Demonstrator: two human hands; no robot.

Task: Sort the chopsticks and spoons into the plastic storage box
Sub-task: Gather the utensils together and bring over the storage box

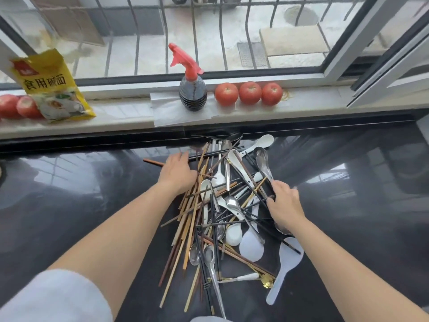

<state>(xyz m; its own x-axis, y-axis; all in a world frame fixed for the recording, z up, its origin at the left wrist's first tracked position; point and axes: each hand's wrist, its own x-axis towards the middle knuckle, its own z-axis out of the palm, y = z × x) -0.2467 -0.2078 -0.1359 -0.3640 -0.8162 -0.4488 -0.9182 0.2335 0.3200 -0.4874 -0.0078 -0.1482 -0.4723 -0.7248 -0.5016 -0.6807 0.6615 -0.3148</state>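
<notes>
A tangled pile of chopsticks (192, 219) and spoons (234, 205) lies on the dark glossy counter (92, 205). The chopsticks are wooden, brown and black. The spoons are white ceramic, steel and white plastic rice paddles (284, 266). My left hand (177, 174) lies flat with straight fingers on the far left of the pile, over some chopsticks. My right hand (284, 203) is on the right side, its fingers curled round black chopsticks (262, 201). No plastic storage box is in view.
Behind the counter runs a windowsill (301, 108) with a red-topped spray bottle (192, 89), three tomatoes (249, 92), more tomatoes at far left (14, 106) and a yellow packet (53, 87). An open window frame (383, 66) juts in at the right.
</notes>
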